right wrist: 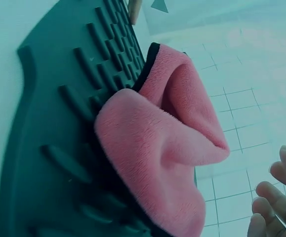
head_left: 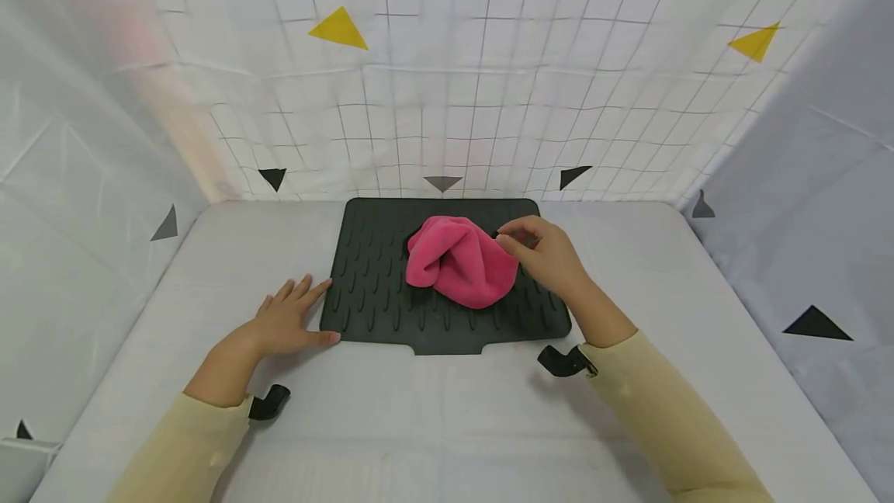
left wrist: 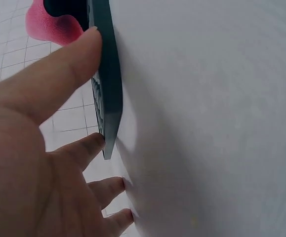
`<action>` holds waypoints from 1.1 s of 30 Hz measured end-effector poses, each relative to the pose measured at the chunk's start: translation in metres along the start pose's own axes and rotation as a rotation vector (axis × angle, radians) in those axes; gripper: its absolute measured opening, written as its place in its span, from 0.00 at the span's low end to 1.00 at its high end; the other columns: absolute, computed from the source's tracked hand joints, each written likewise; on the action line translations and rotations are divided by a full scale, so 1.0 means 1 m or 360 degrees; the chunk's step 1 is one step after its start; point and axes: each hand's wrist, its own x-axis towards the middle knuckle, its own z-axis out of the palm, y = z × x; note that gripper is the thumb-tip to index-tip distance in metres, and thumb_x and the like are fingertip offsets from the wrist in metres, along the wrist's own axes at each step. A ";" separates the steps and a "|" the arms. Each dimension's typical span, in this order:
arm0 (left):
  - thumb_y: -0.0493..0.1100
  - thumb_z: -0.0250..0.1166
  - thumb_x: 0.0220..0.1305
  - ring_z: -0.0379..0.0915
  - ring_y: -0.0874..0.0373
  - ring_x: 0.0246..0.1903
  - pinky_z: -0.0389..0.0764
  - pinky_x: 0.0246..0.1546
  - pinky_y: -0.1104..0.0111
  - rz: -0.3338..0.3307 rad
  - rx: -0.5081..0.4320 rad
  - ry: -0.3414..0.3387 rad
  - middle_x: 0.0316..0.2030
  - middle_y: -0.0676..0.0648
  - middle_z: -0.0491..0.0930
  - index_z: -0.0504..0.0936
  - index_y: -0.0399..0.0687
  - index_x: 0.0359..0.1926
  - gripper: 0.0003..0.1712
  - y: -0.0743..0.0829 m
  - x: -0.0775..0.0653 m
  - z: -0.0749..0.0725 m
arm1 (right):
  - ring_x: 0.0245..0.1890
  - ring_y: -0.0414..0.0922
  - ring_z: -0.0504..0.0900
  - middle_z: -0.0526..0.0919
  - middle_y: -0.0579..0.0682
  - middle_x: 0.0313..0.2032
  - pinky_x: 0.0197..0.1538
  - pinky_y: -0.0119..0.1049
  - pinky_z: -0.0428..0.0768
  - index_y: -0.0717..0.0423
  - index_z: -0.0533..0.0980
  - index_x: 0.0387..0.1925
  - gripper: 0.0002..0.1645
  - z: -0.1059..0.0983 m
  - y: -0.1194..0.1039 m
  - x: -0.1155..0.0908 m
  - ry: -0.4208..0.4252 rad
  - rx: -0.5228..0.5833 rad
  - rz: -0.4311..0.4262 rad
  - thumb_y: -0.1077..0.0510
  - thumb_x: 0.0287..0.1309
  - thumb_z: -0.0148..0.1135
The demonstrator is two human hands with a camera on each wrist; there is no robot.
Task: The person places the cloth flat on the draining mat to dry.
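A pink plush cloth [head_left: 469, 266] with black edging [right wrist: 150, 69] lies crumpled on a dark ribbed rubber mat [head_left: 366, 305]. Spread fingers mark my left hand [head_left: 285, 323], which rests at the mat's left edge. In the left wrist view its thumb [left wrist: 86, 52] and index finger [left wrist: 86, 148] touch that edge, while other fingertips meet the table. My right hand [head_left: 548, 258] hovers by the cloth's right side, fingers loosely bent. From the right wrist, these fingers [right wrist: 276, 200] appear apart from the cloth and hold nothing. The cloth's underside is hidden.
A white-covered table [head_left: 419, 425] carries the mat, which has a short tab [head_left: 447, 348] at its front. White sheeting with a grid [head_left: 447, 99] rises behind, and plain sheets [head_left: 803, 200] stand at the sides. Black cameras [head_left: 562, 361] sit on both wrists.
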 end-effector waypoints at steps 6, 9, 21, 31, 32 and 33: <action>0.67 0.70 0.57 0.37 0.21 0.71 0.43 0.63 0.27 0.0000 0.0023 -0.0012 0.74 0.25 0.46 0.54 0.41 0.77 0.59 0.003 -0.001 -0.001 | 0.36 0.49 0.79 0.81 0.48 0.41 0.37 0.43 0.79 0.50 0.83 0.48 0.14 -0.001 0.009 -0.011 0.0028 -0.0007 0.0043 0.49 0.66 0.65; 0.66 0.69 0.58 0.39 0.20 0.70 0.46 0.63 0.27 -0.0006 0.0044 -0.0022 0.73 0.23 0.47 0.54 0.39 0.77 0.58 0.006 -0.002 -0.001 | 0.38 0.49 0.80 0.82 0.49 0.43 0.40 0.43 0.80 0.51 0.82 0.50 0.15 0.001 0.015 -0.015 0.0038 -0.0020 0.0071 0.49 0.67 0.65; 0.63 0.64 0.65 0.44 0.19 0.69 0.49 0.64 0.29 -0.0014 0.0067 -0.0011 0.72 0.22 0.52 0.57 0.39 0.76 0.51 0.025 -0.002 0.005 | 0.41 0.48 0.79 0.82 0.53 0.44 0.44 0.43 0.79 0.55 0.82 0.50 0.16 0.005 0.033 -0.026 0.0108 -0.0006 0.0045 0.51 0.66 0.65; 0.56 0.64 0.69 0.56 0.31 0.70 0.61 0.66 0.40 0.0087 -0.0105 0.0140 0.70 0.31 0.63 0.59 0.36 0.75 0.44 0.051 0.003 0.001 | 0.42 0.48 0.78 0.81 0.52 0.46 0.42 0.41 0.78 0.54 0.81 0.53 0.19 0.003 0.040 -0.028 0.0077 0.0001 0.0111 0.49 0.66 0.65; 0.55 0.63 0.69 0.57 0.33 0.70 0.61 0.67 0.41 0.0104 -0.0131 0.0143 0.70 0.32 0.64 0.59 0.35 0.75 0.44 0.053 0.004 0.001 | 0.41 0.48 0.77 0.81 0.52 0.45 0.41 0.40 0.78 0.54 0.81 0.53 0.19 0.003 0.040 -0.028 0.0071 0.0004 0.0118 0.49 0.66 0.65; 0.55 0.63 0.70 0.57 0.35 0.70 0.62 0.67 0.42 0.0116 -0.0154 0.0144 0.71 0.33 0.63 0.59 0.35 0.75 0.43 0.055 0.006 0.002 | 0.40 0.48 0.77 0.80 0.52 0.44 0.39 0.40 0.78 0.54 0.81 0.53 0.19 0.003 0.041 -0.028 0.0064 0.0005 0.0125 0.49 0.66 0.65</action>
